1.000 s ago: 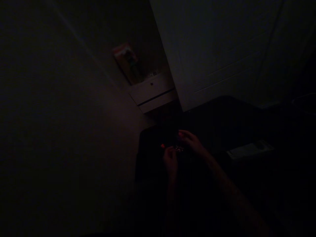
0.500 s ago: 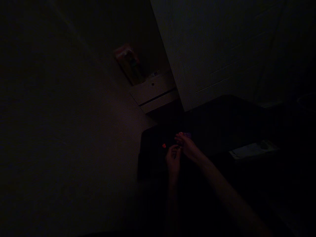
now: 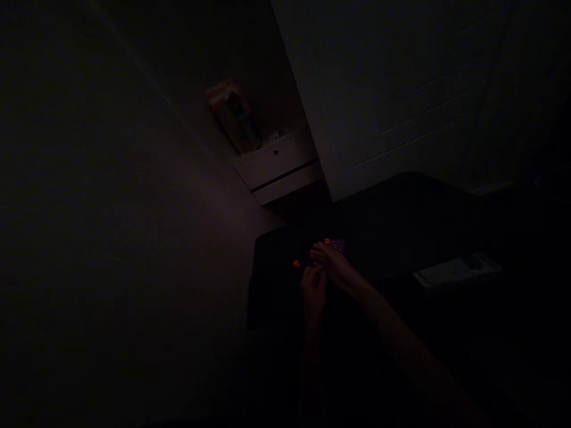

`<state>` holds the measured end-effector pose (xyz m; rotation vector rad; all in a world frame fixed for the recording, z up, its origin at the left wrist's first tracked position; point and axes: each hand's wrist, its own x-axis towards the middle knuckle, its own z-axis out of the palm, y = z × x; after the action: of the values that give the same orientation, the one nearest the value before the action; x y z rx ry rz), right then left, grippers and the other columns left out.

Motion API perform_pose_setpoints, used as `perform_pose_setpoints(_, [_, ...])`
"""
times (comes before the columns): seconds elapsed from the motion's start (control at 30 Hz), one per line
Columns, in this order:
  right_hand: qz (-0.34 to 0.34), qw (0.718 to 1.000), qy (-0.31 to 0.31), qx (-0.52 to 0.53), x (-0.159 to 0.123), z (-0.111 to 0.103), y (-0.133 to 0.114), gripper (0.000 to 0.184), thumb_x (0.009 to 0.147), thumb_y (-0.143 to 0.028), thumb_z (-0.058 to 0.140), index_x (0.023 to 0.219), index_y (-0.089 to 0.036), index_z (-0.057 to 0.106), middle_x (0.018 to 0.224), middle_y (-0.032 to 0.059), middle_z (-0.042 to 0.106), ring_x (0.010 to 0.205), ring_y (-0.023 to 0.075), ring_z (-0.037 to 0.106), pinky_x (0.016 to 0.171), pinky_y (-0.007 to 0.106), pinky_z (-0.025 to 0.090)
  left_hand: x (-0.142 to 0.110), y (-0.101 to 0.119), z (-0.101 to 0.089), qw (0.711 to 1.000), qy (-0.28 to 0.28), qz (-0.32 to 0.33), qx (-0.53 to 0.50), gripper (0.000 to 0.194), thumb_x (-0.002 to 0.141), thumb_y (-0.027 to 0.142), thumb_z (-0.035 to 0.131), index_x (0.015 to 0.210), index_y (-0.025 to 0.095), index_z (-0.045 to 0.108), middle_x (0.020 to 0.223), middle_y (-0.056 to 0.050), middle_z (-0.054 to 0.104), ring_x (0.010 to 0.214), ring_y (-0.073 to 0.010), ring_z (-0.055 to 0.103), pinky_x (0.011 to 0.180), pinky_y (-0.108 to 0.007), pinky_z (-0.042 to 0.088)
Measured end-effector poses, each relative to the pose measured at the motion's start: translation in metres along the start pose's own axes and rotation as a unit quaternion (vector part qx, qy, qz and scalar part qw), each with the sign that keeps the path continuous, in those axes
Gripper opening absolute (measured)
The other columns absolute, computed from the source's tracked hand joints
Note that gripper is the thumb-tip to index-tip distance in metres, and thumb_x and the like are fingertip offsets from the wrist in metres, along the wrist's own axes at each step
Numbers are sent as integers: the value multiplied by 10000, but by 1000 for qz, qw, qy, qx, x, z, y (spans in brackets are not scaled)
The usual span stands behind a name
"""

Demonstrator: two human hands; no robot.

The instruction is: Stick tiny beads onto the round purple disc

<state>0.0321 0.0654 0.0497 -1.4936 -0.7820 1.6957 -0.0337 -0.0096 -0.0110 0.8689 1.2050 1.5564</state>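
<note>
"Can you make out the hands in this gloom?"

"Just about. Looking down from the head camera, the left hand [image 3: 314,286] is low over the dark table [image 3: 397,217], its fingers curled up toward the other one."

"And the right hand [image 3: 333,263]?"

"Coming in from the right, back of the hand toward us, fingers stretched leftward and lying close together. It crosses just beyond the left one. Near the fingertips they either touch or only overlap, I can't tell which."

"Is either one pinching anything?"

"I can't tell. The left fingertips run into the shadow under the right hand, and the right palm is hidden."

"What's that purple thing [image 3: 339,244]?"

"It's right behind the right hand, partly covered by it, with small reddish marks. A bright red bit [image 3: 327,241] shows at its left end, close to the knuckles."

"I see more red over there."

"Yes, a small red piece [image 3: 296,263], left of both hands, near the left fingertips but apart from them. Too dark to make out its shape."

"And farther off?"

"A pale flat thing [image 3: 457,271] well to the right, and beyond the table a whitish drawer unit [image 3: 285,169]."
</note>
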Motion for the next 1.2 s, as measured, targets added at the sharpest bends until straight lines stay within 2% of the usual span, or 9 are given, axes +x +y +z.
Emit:
perform_pose_setpoints(0.1, [-52,996,-17,-74,0,-3,2,439,884,-557,633,1152,-209,632,1288,148,647,1214,278,621,960,414,526,0,0,0,1000,9,-15,1,209,875,324,661,956,148,740,911,-77,616,786,-152,588,732,-264,475])
perform_pose_setpoints(0.17, [-136,976,-28,-170,-3,-7,1,401,904,-525,615,1159,-218,656,1275,127,659,1204,266,622,1015,433,491,0,-1,-1,999,25,-37,3,221,879,348,658,928,140,712,914,-81,635,806,-160,599,754,-274,472])
perform_pose_setpoints(0.27, [-295,886,-50,-355,-8,-16,-7,264,929,-403,602,1093,-225,708,1166,94,706,1120,251,641,1035,439,451,0,-1,-2,996,48,-70,-8,299,897,426,640,926,130,671,885,-82,654,797,-164,602,736,-274,462])
perform_pose_setpoints(0.33, [-338,836,-78,-425,-11,-23,-13,206,937,-335,583,1028,-220,729,1070,86,728,1024,244,664,985,431,466,-1,-3,-2,994,60,-87,-19,361,904,486,628,936,127,655,820,-63,635,735,-149,573,685,-260,446])
perform_pose_setpoints(0.4, [-339,814,-108,-459,-13,-29,-17,183,930,-293,583,985,-216,740,1006,83,736,947,238,675,920,412,488,-1,-5,-2,992,73,-98,-31,411,904,536,621,929,126,645,751,-37,594,680,-131,531,645,-246,426])
perform_pose_setpoints(0.63, [-311,800,-213,-467,-13,-37,-17,185,941,-322,624,1008,-235,774,1028,76,741,963,242,680,893,377,498,0,-10,-1,984,106,-119,-78,519,874,638,623,906,120,625,693,-2,521,621,-100,469,583,-216,387])
perform_pose_setpoints(0.83, [-341,786,-196,-478,-12,-39,-16,186,959,-312,601,956,-225,766,970,73,727,925,231,671,878,377,484,2,-5,-1,983,105,-127,-82,556,831,678,642,826,123,610,646,4,504,558,-83,437,521,-204,341])
perform_pose_setpoints(0.97, [-320,784,-186,-498,-13,-43,-19,188,949,-353,617,942,-224,755,952,70,727,903,231,669,851,364,481,4,-3,-1,981,100,-152,-72,576,781,699,676,810,125,629,615,3,509,549,-90,462,519,-207,352])
perform_pose_setpoints(1.2, [-307,768,-174,-534,-12,-49,-20,152,913,-296,617,881,-197,727,885,62,716,794,201,648,725,312,452,4,-1,-1,982,73,-161,-59,593,764,694,694,799,103,661,604,-13,541,556,-96,483,523,-207,365])
